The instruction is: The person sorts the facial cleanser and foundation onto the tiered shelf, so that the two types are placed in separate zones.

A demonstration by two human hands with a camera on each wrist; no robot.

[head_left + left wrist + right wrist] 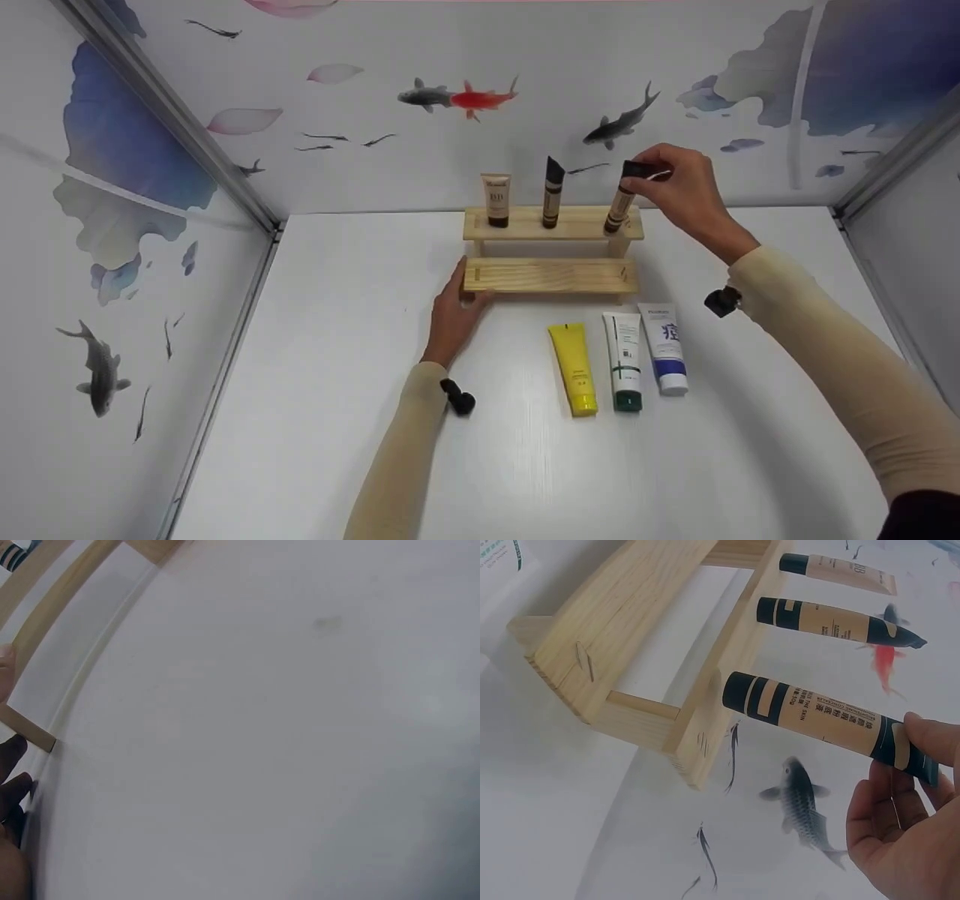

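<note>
My right hand pinches the flat black top end of a beige-and-black concealer tube. The tube leans slightly, its cap end down at the right of the upper step of a two-step wooden rack; whether the cap bears its weight I cannot tell. In the right wrist view, thumb and fingers squeeze the end of this tube. My left hand grips the left end of the lower step, thumb at the front. On the upper step stand a small BB cream tube and another beige-and-black tube.
On the white table, in front of the rack, lie a yellow tube, a white tube with a green cap and a white-and-blue tube. A wall printed with fish rises close behind the rack.
</note>
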